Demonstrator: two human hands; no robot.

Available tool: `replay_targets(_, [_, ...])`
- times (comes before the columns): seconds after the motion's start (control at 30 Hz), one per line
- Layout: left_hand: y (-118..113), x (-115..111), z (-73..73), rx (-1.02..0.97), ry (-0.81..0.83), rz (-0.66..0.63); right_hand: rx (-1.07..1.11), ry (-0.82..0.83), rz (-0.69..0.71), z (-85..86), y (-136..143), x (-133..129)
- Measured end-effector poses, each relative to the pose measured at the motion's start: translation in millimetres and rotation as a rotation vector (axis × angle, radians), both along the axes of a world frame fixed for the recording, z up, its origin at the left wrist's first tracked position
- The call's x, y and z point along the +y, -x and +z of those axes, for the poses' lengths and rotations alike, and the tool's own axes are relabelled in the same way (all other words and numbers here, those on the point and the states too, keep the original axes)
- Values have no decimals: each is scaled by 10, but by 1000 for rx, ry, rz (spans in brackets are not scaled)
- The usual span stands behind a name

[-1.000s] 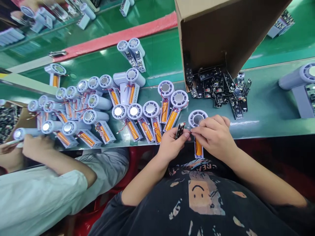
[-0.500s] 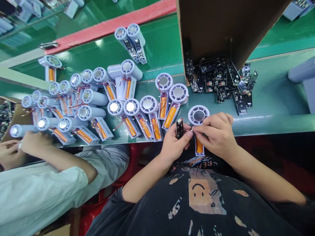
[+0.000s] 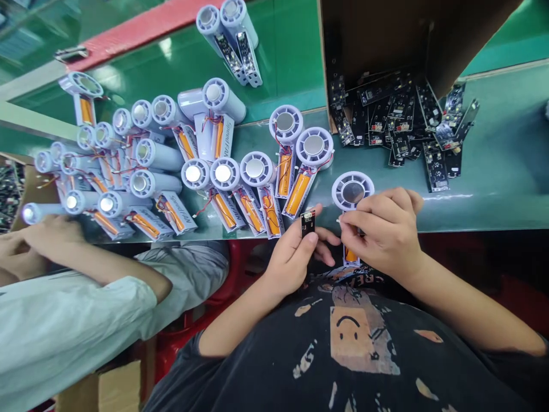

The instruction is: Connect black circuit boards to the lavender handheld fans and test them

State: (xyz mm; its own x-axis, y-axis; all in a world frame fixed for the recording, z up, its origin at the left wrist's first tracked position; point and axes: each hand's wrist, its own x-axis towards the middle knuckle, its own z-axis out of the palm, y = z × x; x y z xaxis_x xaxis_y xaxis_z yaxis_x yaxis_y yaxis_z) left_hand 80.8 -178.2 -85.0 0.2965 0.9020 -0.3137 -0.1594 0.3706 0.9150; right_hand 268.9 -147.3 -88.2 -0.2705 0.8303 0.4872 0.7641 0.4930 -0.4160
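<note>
Glossy green tabletop (image 3: 497, 194) beyond your hands; the pale lilac plastic fan (image 3: 352, 190), round head ribbed like a wheel, sits partly behind your right hand (image 3: 383, 233), smooth orange cylinder (image 3: 350, 255) showing below it. Your left hand (image 3: 295, 250) grips a flat, black, rectangular circuit board (image 3: 307, 224); your right pinches a tiny white plug (image 3: 338, 221) at its fingertips.

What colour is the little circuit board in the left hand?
Mostly black. The circuit board shows best in the head view.

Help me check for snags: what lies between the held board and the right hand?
In the head view, fingers of the left hand lie between the board and right hand, then a white connector.
</note>
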Motion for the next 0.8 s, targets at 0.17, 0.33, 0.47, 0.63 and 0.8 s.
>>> replay_targets(0.17, [35, -38, 59, 42, 84, -79, -60, -16, 6, 65, 81, 29])
replay_targets(0.33, [-12, 7, 30, 181, -25, -69, -53, 23, 7, 85, 92, 27])
replay_targets(0.47, [-39, 29, 44, 341, -152, -98, 8, 12, -10, 85, 94, 17])
replay_targets(0.63, [-41, 51, 25, 548, -342, -129, 2, -27, -33, 65, 107, 33])
replay_targets(0.8, [-42, 98, 43, 754, -590, -129, -25, -80, -14, 80, 102, 41])
